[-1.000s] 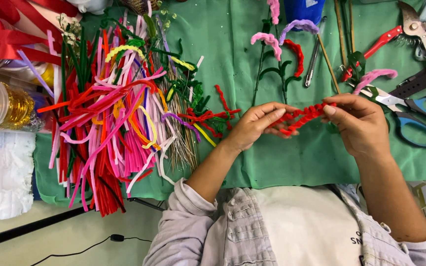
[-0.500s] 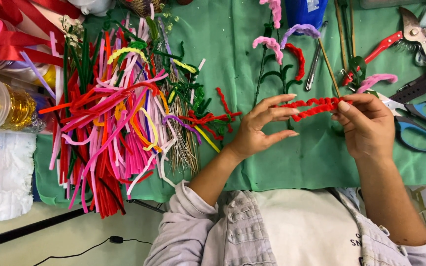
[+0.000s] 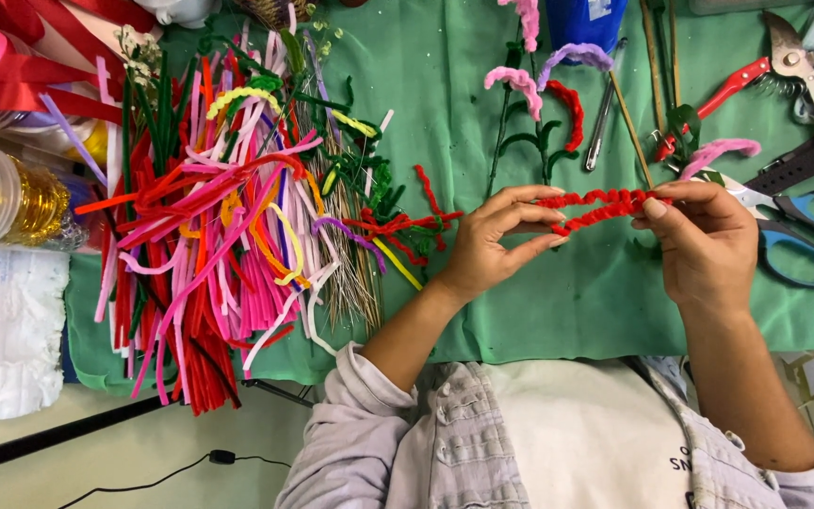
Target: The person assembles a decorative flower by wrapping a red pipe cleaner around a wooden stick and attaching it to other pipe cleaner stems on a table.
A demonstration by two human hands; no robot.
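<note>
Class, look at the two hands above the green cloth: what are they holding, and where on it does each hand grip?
Both hold a red pipe cleaner: left hand pinches its left end, right hand its right end.

left hand (image 3: 492,247): center of frame, palm up-ish, thumb and fingertips pinched together
right hand (image 3: 704,240): right of center, fingers curled in, thumb on top, pinching too
forearms: bare, both running up from the bottom edge, sleeves pushed back near the elbows
</note>
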